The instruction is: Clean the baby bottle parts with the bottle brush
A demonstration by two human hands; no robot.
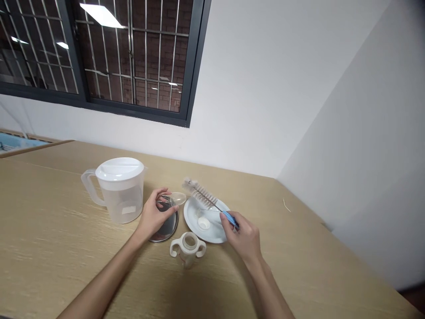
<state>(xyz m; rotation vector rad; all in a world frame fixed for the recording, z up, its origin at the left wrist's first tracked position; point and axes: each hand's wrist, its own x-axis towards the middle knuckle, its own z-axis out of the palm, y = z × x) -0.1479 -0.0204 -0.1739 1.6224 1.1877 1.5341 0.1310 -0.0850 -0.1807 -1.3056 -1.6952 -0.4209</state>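
Note:
My left hand (157, 212) is closed around a clear dome-shaped cap (178, 198), held above a shiny round metal tray (162, 234). In my right hand (244, 235) is a bottle brush (202, 194), gripped by its blue handle, with its white bristles pointing up and left toward the cap. Bristles and cap are close but look apart. Under the brush sits a pale blue-white dish (217, 235) with a white ring-shaped piece (203, 223) in it. Nearer me stands a small baby bottle (188, 249) with two beige side handles and an uncovered mouth.
A translucent lidded pitcher (122, 197) stands left of the tray, its handle to the left. A thin pale strip (286, 205) lies on the wooden table (299, 257) at right. A white wall (249, 88) and a barred window (139, 57) rise behind.

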